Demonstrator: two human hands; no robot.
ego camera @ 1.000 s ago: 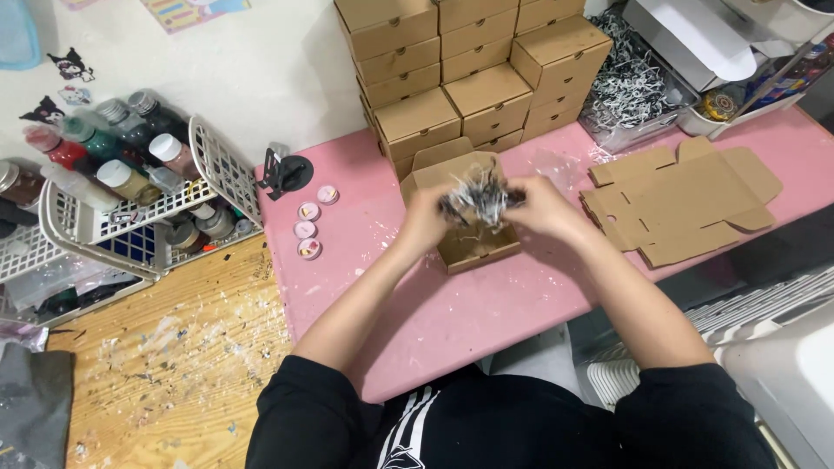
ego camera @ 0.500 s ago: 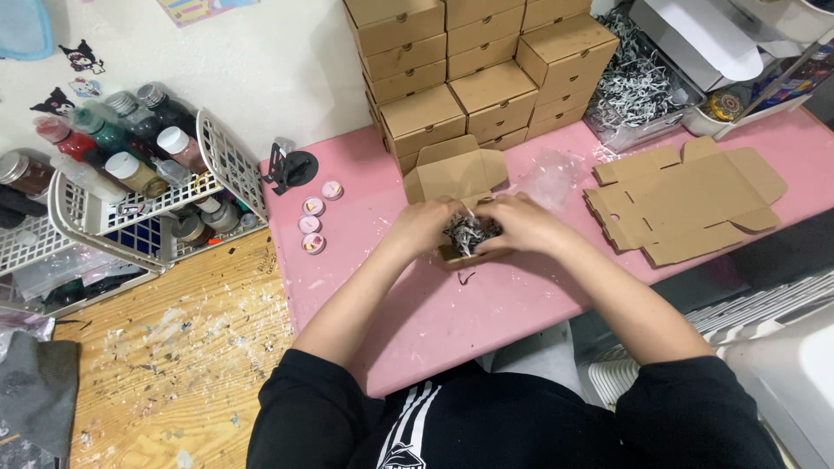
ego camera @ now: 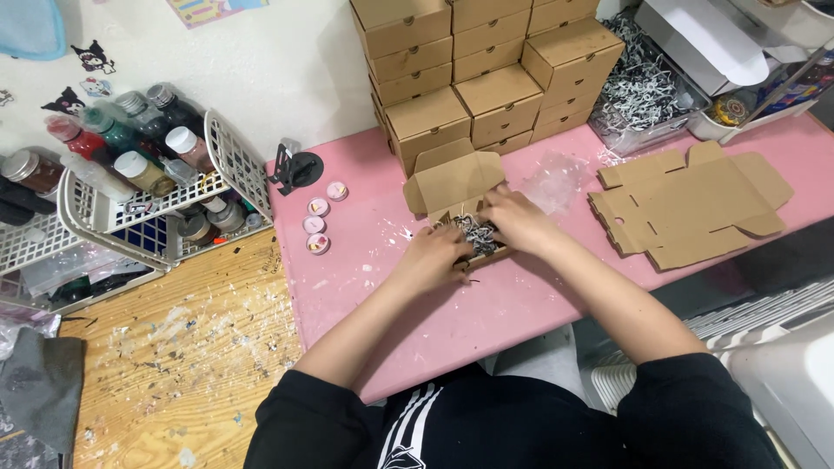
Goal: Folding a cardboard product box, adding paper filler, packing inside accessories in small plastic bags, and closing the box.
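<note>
Nearest to me I see the black sleeves and both forearms reaching fwd over the pink table [ego camera: 512, 304]. The left hand [ego camera: 434, 256] lies palm down w/ fingers bent, pressing on the near-left edge of the small open cardboard box [ego camera: 460, 195]; it grips nothing that I can see, only pushes on the box and the filling. The right hand [ego camera: 517, 217] comes from the right side, fingers curled down into the shredded paper [ego camera: 476, 233] which fills the box; if it pinches some strands I cannot tell. The box stands about in the middle of the table, its lid flap is up and leans away from me. Left of the hands, three small round tins [ego camera: 318, 223] lie in a short row, well apart from the box, and a black clip stand [ego camera: 295, 167] is just behind them. To the right a flat unfolded box blank [ego camera: 695, 204] lies on the table. Between it and the open box is a piece of clear plastic [ego camera: 556, 178]. Further back, a stack of closed cardboard boxes [ego camera: 486, 69] stands against the wall, and at far left a white wire rack [ego camera: 165, 200] holds bottles.
</note>
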